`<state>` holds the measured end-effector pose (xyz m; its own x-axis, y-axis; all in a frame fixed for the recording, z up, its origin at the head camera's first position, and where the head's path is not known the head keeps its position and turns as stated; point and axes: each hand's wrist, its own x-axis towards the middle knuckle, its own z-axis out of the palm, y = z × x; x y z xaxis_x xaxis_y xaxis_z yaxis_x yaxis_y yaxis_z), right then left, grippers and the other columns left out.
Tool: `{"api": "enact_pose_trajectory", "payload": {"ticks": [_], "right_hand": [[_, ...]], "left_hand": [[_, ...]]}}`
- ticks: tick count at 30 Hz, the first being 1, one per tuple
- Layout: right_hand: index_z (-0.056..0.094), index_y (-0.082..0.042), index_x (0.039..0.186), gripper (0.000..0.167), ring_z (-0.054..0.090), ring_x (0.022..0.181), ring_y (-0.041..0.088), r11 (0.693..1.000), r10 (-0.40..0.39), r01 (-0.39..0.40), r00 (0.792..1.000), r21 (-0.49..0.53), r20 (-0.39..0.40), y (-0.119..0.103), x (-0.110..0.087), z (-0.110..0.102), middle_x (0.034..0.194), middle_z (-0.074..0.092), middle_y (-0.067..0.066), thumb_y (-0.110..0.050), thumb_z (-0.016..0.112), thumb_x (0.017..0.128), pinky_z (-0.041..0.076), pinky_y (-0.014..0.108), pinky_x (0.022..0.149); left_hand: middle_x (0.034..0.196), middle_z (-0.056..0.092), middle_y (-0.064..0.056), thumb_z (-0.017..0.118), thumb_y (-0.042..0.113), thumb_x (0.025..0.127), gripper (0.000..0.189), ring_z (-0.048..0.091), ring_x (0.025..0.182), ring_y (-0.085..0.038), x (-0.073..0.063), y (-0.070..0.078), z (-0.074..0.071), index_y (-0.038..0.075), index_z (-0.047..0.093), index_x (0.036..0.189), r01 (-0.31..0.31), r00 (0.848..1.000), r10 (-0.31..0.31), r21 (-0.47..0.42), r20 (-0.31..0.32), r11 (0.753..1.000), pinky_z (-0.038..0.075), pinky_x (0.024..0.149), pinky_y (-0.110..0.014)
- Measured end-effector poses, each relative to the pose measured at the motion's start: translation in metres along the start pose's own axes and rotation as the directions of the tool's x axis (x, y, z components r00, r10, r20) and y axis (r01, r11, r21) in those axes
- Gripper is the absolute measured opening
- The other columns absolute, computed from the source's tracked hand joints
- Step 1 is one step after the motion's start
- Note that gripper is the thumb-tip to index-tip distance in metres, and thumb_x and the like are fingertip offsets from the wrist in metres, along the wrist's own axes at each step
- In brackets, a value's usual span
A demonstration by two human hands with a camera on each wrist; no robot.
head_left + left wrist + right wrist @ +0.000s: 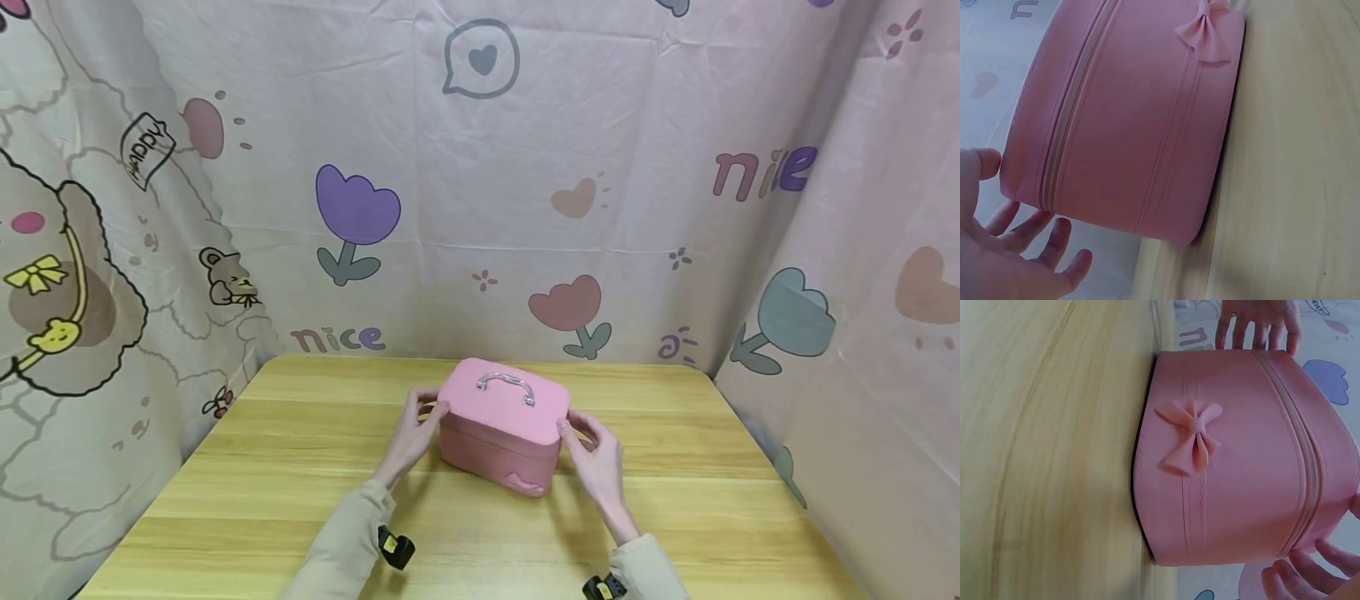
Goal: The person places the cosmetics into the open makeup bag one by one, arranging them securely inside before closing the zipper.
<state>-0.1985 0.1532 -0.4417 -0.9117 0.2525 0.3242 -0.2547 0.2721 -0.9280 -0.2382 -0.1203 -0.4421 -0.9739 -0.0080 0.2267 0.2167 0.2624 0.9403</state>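
A pink cosmetic case (498, 450) stands turned at an angle on the wooden table. Its lid carries a silver handle (507, 381), and a zipper (1304, 462) runs below the lid. A pink bow (1195, 434) decorates the front. At the case's left end is my left hand (412, 433), thumb by the lid's edge and spread fingers (1032, 234) along the end wall, some of them apart from it. My right hand (598, 454) touches the opposite end, with its thumb near the lid's front corner and its fingers (1310, 575) loosely bent at the side.
The light wooden table (300, 467) extends on every side of the case. Behind it and along both sides hangs a printed curtain (480, 167) with flowers, hearts and lettering. Both sleeves (345, 533) have small black cameras at the wrists.
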Motion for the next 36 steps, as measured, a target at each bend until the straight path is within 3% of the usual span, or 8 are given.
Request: {"api": "enact_pose_trajectory", "payload": {"ticks": [4, 7, 11, 14, 17, 23, 30, 36], "right_hand": [[0.062, 0.004, 0.132, 0.04, 0.064, 0.122, 0.038, 0.999, 0.012, -0.011, 0.999, -0.031, 0.049, 0.003, 0.002, -0.002, 0.129, 0.066, 0.026, -0.018, 0.064, 0.099, 0.052, 0.015, 0.092], [0.057, 0.003, 0.138, 0.044, 0.06, 0.127, 0.039, 0.999, 0.028, -0.024, 0.995, -0.042, 0.093, 0.004, 0.005, -0.003, 0.137, 0.061, 0.026, -0.019, 0.06, 0.101, 0.054, 0.023, 0.098], [0.051, 0.004, 0.143, 0.045, 0.054, 0.133, 0.041, 0.999, 0.034, -0.028, 0.99, -0.045, 0.14, 0.005, 0.01, -0.005, 0.144, 0.055, 0.027, -0.017, 0.055, 0.103, 0.05, 0.044, 0.109], [0.049, 0.005, 0.144, 0.046, 0.049, 0.138, 0.042, 0.999, 0.033, -0.025, 0.986, -0.048, 0.163, 0.006, 0.015, -0.007, 0.148, 0.051, 0.026, -0.017, 0.053, 0.104, 0.043, 0.05, 0.113], [0.048, 0.005, 0.145, 0.046, 0.046, 0.141, 0.042, 0.999, 0.024, -0.015, 0.983, -0.05, 0.18, 0.007, 0.019, -0.008, 0.15, 0.048, 0.025, -0.018, 0.051, 0.105, 0.039, 0.051, 0.117], [0.048, 0.006, 0.144, 0.045, 0.044, 0.143, 0.04, 0.998, 0.004, 0.008, 0.981, -0.059, 0.194, 0.009, 0.022, -0.008, 0.15, 0.049, 0.024, -0.018, 0.05, 0.105, 0.033, 0.051, 0.121], [0.048, 0.006, 0.144, 0.046, 0.043, 0.143, 0.041, 0.998, 0.001, 0.01, 0.979, -0.054, 0.204, 0.009, 0.023, -0.007, 0.15, 0.048, 0.024, -0.018, 0.051, 0.105, 0.031, 0.052, 0.122], [0.046, 0.007, 0.145, 0.047, 0.044, 0.142, 0.041, 0.997, -0.005, 0.021, 0.973, -0.068, 0.232, 0.016, 0.028, -0.013, 0.15, 0.048, 0.025, -0.021, 0.046, 0.107, 0.033, 0.052, 0.121]], "left_hand": [[0.133, 0.059, -0.025, 0.06, 0.018, 0.101, 0.041, 0.057, 0.126, -0.041, -0.004, 0.0, 0.0, -0.003, 0.049, 0.135, -0.013, 1.0, 0.013, -0.01, -0.006, 1.0, 0.044, 0.113, -0.054], [0.13, 0.062, -0.024, 0.061, 0.019, 0.1, 0.046, 0.06, 0.124, -0.041, -0.008, 0.001, -0.001, -0.001, 0.051, 0.14, -0.028, 1.0, 0.028, 0.004, 0.0, 1.0, 0.046, 0.112, -0.052], [0.122, 0.064, -0.02, 0.066, 0.022, 0.098, 0.047, 0.067, 0.113, -0.035, -0.014, 0.005, -0.001, 0.003, 0.056, 0.14, -0.019, 1.0, 0.019, 0.008, 0.0, 1.0, 0.055, 0.102, -0.041], [0.118, 0.065, -0.019, 0.07, 0.022, 0.095, 0.048, 0.07, 0.104, -0.029, -0.018, 0.007, 0.001, 0.004, 0.058, 0.138, -0.005, 1.0, 0.005, -0.006, -0.008, 1.0, 0.057, 0.093, -0.032], [0.117, 0.066, -0.017, 0.073, 0.024, 0.093, 0.048, 0.07, 0.103, -0.025, -0.022, 0.009, 0.002, 0.005, 0.059, 0.135, 0.004, 1.0, -0.004, 0.002, -0.021, 1.0, 0.058, 0.093, -0.032], [0.117, 0.067, -0.016, 0.074, 0.027, 0.092, 0.048, 0.069, 0.106, -0.025, -0.027, 0.009, 0.003, 0.006, 0.061, 0.133, -0.011, 0.999, 0.011, 0.01, -0.037, 1.0, 0.055, 0.101, -0.045], [0.117, 0.067, -0.016, 0.074, 0.027, 0.092, 0.048, 0.069, 0.107, -0.025, -0.027, 0.008, 0.003, 0.007, 0.061, 0.134, -0.013, 0.999, 0.014, 0.01, -0.049, 1.0, 0.054, 0.103, -0.046], [0.123, 0.065, -0.018, 0.07, 0.03, 0.095, 0.05, 0.067, 0.115, -0.035, -0.025, 0.006, 0.0, 0.007, 0.058, 0.137, -0.003, 1.0, 0.003, 0.0, -0.029, 1.0, 0.053, 0.105, -0.049]]}}
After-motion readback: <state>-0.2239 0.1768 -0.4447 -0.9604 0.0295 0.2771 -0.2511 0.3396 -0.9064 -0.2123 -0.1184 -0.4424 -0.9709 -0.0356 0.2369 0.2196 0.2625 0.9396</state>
